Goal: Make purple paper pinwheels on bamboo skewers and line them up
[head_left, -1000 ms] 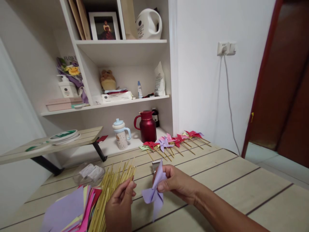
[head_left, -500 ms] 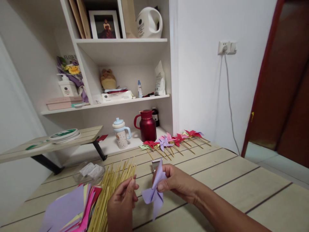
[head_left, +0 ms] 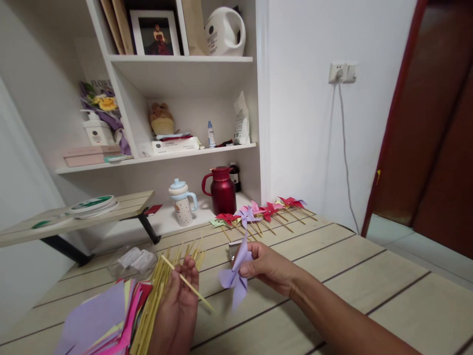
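Note:
My left hand is turned palm up, with one thin bamboo stick held across its fingers, the free end slanting down to the right. Beneath and beside that hand lies a bundle of similar sticks. In my right hand is a lilac paper pinwheel, pinched near its centre between thumb and fingers. The stick and the pinwheel are apart. Just behind the pinwheel, a small shiny metal-looking object is partly hidden.
A stack of coloured paper sheets lies at the left, near a clear box. Finished pinwheels on sticks line the table's back. Behind stand a cup and a red jug. A raised shelf stands at left.
My left hand has turned palm up and drawn back slightly, now with a single stick showing across its fingers. My right hand keeps hold of the pinwheel, nearly still. The view has shifted slightly.

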The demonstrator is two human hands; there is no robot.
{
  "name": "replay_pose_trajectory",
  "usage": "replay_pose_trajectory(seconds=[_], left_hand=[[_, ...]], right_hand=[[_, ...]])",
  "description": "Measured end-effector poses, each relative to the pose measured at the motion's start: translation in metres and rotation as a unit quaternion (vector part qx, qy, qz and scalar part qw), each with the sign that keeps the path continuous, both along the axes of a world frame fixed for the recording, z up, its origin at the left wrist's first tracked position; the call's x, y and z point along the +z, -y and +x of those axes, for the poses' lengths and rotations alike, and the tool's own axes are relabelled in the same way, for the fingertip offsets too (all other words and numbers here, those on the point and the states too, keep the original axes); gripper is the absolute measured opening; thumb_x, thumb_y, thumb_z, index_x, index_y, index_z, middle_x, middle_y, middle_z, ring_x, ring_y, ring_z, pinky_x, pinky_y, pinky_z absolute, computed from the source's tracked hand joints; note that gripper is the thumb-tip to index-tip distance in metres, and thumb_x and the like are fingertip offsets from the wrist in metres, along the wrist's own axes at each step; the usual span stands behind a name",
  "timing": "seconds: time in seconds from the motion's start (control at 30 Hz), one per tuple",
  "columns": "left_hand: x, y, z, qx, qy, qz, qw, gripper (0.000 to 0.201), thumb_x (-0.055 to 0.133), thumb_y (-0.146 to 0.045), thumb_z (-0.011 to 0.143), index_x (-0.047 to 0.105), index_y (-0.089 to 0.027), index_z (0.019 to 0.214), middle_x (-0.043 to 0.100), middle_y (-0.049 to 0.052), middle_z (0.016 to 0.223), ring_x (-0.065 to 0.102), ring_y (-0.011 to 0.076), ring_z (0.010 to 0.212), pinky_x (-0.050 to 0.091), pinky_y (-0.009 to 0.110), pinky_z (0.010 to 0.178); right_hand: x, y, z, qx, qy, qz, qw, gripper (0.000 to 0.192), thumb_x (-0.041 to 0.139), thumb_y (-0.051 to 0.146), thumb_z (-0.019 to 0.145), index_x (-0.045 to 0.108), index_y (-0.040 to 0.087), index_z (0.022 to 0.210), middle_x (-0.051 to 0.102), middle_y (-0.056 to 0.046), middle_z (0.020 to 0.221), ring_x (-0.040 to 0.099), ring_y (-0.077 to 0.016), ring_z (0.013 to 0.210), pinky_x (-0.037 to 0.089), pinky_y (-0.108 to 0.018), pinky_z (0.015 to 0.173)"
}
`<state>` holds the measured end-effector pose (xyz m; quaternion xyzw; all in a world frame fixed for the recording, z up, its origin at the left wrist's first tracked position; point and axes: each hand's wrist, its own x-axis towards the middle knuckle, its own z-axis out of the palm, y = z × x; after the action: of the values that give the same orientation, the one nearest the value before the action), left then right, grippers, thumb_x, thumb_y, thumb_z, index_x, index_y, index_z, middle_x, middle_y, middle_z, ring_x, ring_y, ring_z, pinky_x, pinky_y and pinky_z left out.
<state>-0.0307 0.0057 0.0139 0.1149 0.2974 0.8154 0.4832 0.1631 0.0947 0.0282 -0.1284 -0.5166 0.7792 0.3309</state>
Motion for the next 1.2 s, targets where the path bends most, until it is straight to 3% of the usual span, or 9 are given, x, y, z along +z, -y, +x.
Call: replay_pose_trajectory(seconds=[0.23, 1.2], left_hand=[[-0.0008, -0.0012, -0.0082, -0.001, 0.051, 0.044, 0.998, 0.037, 0.031, -0.003, 0.098, 0.067, -0.011, 0.09, 0.077, 0.008, 0.092, 0.074, 0.0113, 0.088, 0.06, 0.019, 0.081], [-0.0022, -0.0006, -0.0103, -0.027, 0.077, 0.062, 0.995, 0.039, 0.031, -0.001, 0.096, 0.069, -0.012, 0.094, 0.078, 0.009, 0.09, 0.075, 0.0127, 0.084, 0.06, 0.021, 0.08]], right_hand=[[-0.0051, -0.0061, 0.0026, -0.013, 0.013, 0.007, 1.0, 0.027, 0.091, 0.016, 0.054, 0.074, 0.011, 0.075, 0.074, -0.002, 0.07, 0.064, -0.0113, 0.064, 0.047, -0.024, 0.068], [-0.0031, -0.0024, 0.003, 0.008, 0.022, 0.008, 1.0, 0.03, 0.092, 0.015, 0.051, 0.072, 0.013, 0.072, 0.071, 0.002, 0.066, 0.064, -0.0105, 0.061, 0.048, -0.024, 0.069]])
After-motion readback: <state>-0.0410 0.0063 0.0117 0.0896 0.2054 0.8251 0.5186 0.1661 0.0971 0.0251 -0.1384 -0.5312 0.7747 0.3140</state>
